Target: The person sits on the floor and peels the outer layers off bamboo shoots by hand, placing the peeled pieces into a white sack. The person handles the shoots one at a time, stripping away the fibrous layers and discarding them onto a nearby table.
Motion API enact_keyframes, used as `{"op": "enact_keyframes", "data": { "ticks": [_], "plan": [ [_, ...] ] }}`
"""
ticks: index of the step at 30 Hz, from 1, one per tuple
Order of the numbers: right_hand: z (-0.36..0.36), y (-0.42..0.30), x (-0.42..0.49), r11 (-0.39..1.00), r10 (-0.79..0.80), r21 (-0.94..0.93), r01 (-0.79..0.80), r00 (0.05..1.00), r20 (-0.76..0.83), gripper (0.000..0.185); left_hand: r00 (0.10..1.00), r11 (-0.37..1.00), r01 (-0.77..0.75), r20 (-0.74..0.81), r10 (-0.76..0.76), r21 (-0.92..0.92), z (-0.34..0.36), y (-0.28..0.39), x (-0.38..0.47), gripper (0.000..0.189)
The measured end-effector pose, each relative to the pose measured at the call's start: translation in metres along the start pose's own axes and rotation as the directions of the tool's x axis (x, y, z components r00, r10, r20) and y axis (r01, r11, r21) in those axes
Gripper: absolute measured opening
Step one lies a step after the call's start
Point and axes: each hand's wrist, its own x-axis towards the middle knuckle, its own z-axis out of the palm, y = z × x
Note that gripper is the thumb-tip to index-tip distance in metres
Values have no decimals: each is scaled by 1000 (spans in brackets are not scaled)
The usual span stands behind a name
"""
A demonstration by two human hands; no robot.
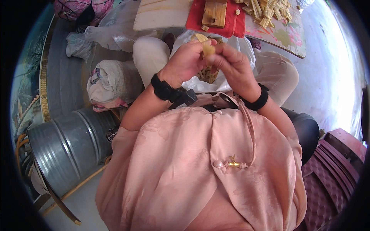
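Note:
Above an opened white plastic bag (193,84), my left hand (185,59) and my right hand (235,65) meet around a thin, pale yellow fibrous strip (208,49). The strip is curled, and its upper end sticks up past my left fingers. Right thumb and fingers pinch its near side; part of the strip is hidden by the fingers. Small brownish-yellow pieces (206,75) lie inside the bag, which sits between my knees. Each wrist wears a black band.
On the table ahead, a wooden block (214,13) with a groove rests on a red cloth (196,18). A heap of pale yellow strips (267,11) lies at its right. To my left stand a stuffed sack (108,83) and a ribbed metal drum (69,147); maroon plastic furniture (326,176) is lower right.

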Motion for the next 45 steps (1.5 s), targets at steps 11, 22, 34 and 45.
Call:
{"op": "enact_keyframes", "data": {
  "ticks": [11,22,34,45],
  "plan": [
    [-8,16,26,990,84,132,-56,971,-222,18,717,-77,-357,326,616,931,21,13,-14,22],
    [-6,-7,13,888,-233,-417,195,972,-41,23,692,214,-567,319,648,795,11,15,-8,15],
    [-19,-13,13,961,169,212,-177,984,55,21,698,350,-583,231,678,733,-1,10,2,13],
    [-41,-3,19,814,385,486,-318,922,-42,24,653,362,-578,147,743,731,3,24,-8,4]
  ]
}}
